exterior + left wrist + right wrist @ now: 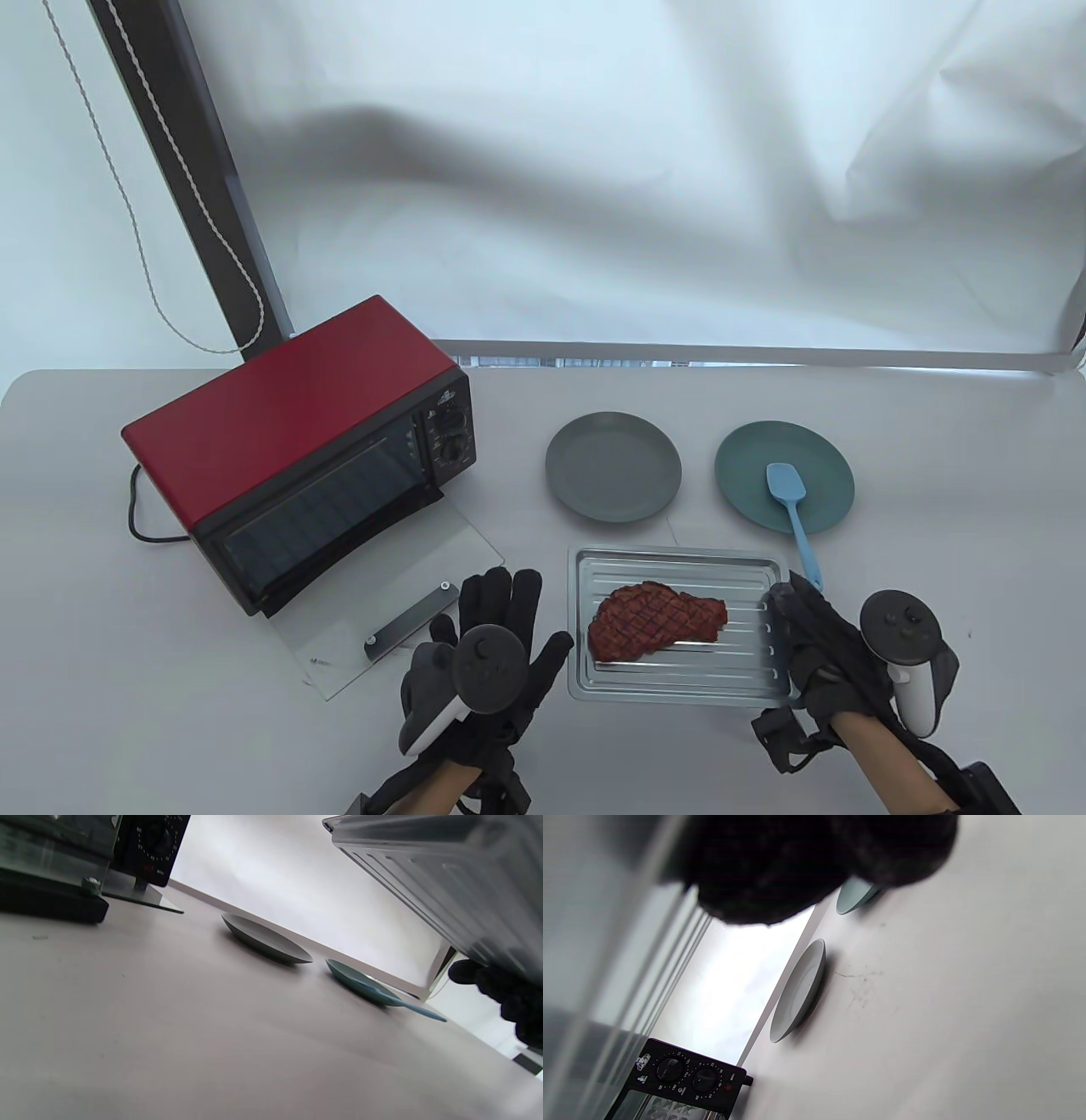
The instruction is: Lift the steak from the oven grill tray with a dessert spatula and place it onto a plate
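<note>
A browned steak [657, 621] lies on the metal oven grill tray [679, 679] at the front of the table. My right hand [797, 624] grips the tray's right edge. In the left wrist view the tray's underside [445, 878] hangs above the table, with gloved fingers [505, 993] curled under it. My left hand [501, 611] lies flat with fingers spread just left of the tray and holds nothing. The blue dessert spatula [793, 509] rests on the teal plate [747, 475], its handle pointing at my right hand. A grey plate [612, 465] stands empty beside it.
The red toaster oven [288, 441] stands at the left, its glass door [399, 594] folded down onto the table by my left hand. A black cable [136, 509] runs behind the oven. A white cloth backs the table.
</note>
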Demonstrator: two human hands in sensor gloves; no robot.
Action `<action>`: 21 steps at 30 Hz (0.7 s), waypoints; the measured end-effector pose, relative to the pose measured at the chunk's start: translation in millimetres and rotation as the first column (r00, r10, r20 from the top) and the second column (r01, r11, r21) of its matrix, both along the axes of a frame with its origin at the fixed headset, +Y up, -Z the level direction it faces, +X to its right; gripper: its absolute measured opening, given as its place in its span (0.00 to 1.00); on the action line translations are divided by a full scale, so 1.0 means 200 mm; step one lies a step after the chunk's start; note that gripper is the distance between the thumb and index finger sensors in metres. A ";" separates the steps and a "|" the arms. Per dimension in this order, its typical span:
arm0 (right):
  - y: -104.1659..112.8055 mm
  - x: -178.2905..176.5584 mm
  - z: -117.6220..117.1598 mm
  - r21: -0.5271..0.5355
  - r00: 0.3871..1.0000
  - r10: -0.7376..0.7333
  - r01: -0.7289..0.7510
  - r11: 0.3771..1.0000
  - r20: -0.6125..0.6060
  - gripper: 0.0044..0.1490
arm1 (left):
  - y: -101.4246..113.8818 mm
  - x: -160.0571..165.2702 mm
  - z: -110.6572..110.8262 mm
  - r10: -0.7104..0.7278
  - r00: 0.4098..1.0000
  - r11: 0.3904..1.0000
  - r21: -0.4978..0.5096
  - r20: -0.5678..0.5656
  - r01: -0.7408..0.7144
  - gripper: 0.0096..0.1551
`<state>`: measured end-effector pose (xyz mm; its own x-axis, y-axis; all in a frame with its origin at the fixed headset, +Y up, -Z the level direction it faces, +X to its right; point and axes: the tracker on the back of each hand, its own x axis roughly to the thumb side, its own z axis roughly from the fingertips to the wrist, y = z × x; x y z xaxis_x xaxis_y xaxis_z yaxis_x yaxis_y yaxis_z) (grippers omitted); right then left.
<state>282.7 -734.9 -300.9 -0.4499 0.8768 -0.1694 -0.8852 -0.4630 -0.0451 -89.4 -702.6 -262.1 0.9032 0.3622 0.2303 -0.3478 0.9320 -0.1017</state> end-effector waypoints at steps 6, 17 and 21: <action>0.00 0.00 0.00 -0.010 1.000 -0.022 0.022 1.000 0.003 0.34 | 0.01 0.02 0.02 -0.205 0.977 0.971 0.116 -0.053 0.210 0.45; -0.01 0.01 0.01 -0.016 1.000 -0.002 0.002 1.000 0.001 0.34 | -0.01 0.02 0.01 -0.343 0.936 0.928 0.124 -0.083 0.351 0.42; -0.03 0.01 0.00 -0.029 1.000 0.013 -0.012 0.999 0.011 0.34 | -0.03 0.02 0.00 -0.382 0.920 0.916 0.095 -0.083 0.389 0.42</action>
